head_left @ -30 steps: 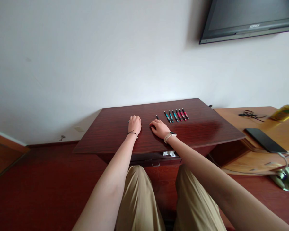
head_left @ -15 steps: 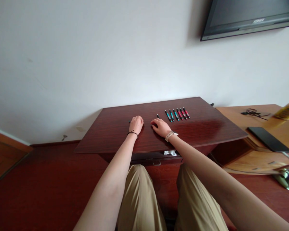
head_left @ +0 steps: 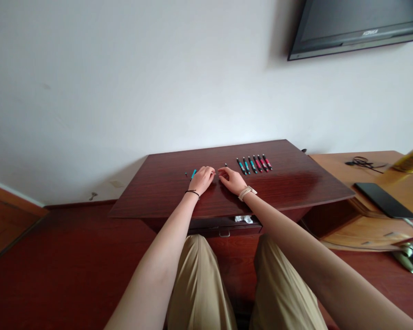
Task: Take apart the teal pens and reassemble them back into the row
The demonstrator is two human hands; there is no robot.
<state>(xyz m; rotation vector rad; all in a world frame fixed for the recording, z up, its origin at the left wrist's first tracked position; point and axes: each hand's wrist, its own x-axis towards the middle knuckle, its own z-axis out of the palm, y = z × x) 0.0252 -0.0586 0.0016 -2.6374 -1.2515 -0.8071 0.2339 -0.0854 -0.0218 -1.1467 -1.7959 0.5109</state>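
Observation:
My left hand [head_left: 203, 179] is over the dark red-brown table [head_left: 165, 192], its fingers closed in a pinch; whatever is between them is too small to make out. Close to its right, my right hand [head_left: 232, 180] has its fingers curled in towards the left fingertips, and their grip is partly hidden. Beside my left hand lies a teal pen barrel [head_left: 193, 174], partly covered by the hand. A tiny dark piece [head_left: 186, 173] is farther left. The dark tip of a pen part [head_left: 226, 164] shows just beyond my right hand.
Several teal and black pens [head_left: 246, 165] and red and black pens [head_left: 262, 163] form a row right of my hands. A wooden cabinet [head_left: 333, 167] stands at the right, bearing a black flat device [head_left: 382, 199], a coiled cable [head_left: 363, 162] and a yellow package [head_left: 410, 160].
My left hand has moved right, uncovering the teal barrel. My right hand's fingers have drawn in, and the two hands are now nearly touching.

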